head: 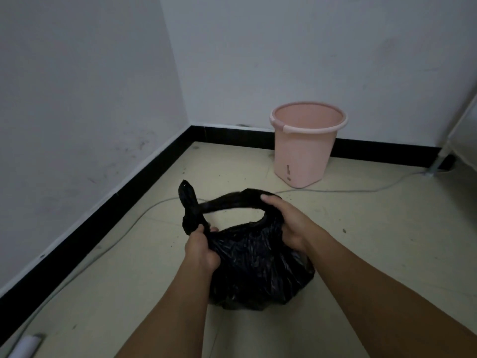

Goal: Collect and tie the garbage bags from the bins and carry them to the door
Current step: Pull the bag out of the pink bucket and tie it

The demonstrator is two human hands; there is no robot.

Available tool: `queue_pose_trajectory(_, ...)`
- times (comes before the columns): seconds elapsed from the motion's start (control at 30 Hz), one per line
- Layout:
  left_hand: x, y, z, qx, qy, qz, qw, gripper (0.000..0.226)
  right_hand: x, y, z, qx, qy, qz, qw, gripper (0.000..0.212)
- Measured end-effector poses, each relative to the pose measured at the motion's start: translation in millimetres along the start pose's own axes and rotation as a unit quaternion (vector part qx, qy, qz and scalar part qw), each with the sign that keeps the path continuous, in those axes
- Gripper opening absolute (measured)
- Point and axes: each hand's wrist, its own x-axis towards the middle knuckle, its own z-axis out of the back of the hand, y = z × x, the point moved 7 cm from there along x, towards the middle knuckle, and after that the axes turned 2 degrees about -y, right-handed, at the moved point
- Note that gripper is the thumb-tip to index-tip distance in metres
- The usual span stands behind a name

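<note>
- Fingers [269,199] of right hand [282,220] and left hand [200,248] are curled round garbage bag [258,270] ears, likely so a knot gets pulled.
- Weight's carried by the floor [374,241].

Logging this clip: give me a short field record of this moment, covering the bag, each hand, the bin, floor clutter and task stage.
bag: black garbage bag on the floor, out of the bin, top drawn into two strands
left hand: grips the left strand, whose end sticks up
right hand: grips the right strand, which arcs across to the left one
bin: pink bin, upright by the wall, no liner visible
clutter: grey cable lying behind the bag
stage: tying under way, knot apparently not yet tight
</note>
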Motion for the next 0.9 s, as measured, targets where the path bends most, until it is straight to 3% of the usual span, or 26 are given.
queue_pose_trajectory(0.07, 3, -1, 1, -0.010, 0.007, 0.001, 1.000, 0.028, 2, -3, 4, -0.110, -0.033, 0.018, 0.993, 0.050)
queue_pose_trajectory(0.13, 2, 1, 0, -0.009, 0.015, 0.004, 1.000, 0.029, 1, -4, 14, -0.157, -0.113, 0.026, 0.981, 0.046)
queue_pose_trajectory(0.23, -5, 2, -5, 0.003, 0.033, -0.009, 0.999, 0.032, 2, -10, 34, -0.097, -0.209, -0.010, 0.973, 0.042)
queue_pose_trajectory(0.37, -15, 2, -14, 0.046, 0.074, -0.012, 0.996, 0.029, 8, -12, 46, 0.121, -0.227, -0.040, 0.966, 0.037)
queue_pose_trajectory(0.43, -19, 6, -19, 0.087, 0.100, -0.006, 0.991, 0.028, 11, -13, 48, 0.179, -0.233, -0.055, 0.954, 0.031)
queue_pose_trajectory(0.5, -22, 9, -23, 0.149, 0.120, -0.007, 0.982, 0.029, 11, -14, 48, 0.157, -0.245, -0.063, 0.955, 0.017)
queue_pose_trajectory(0.57, -23, 14, -24, 0.233, 0.130, -0.004, 0.964, 0.028, 9, -11, 52, 0.052, -0.277, -0.063, 0.957, 0.018)
queue_pose_trajectory(0.63, -23, 19, -24, 0.318, 0.128, -0.021, 0.939, 0.028, 8, -11, 59, -0.063, -0.302, -0.054, 0.950, 0.027)
queue_pose_trajectory(0.73, -21, 17, -26, 0.456, 0.096, -0.117, 0.877, 0.031, 9, -18, 56, -0.148, -0.280, -0.066, 0.946, 0.031)
queue_pose_trajectory(0.83, -13, 13, -26, 0.550, 0.080, -0.194, 0.808, 0.032, 4, -25, 40, -0.154, -0.206, -0.085, 0.963, 0.015)
queue_pose_trajectory(0.9, -8, 10, -25, 0.632, 0.068, -0.242, 0.733, 0.030, 1, -27, 28, -0.112, -0.146, -0.095, 0.978, 0.011)
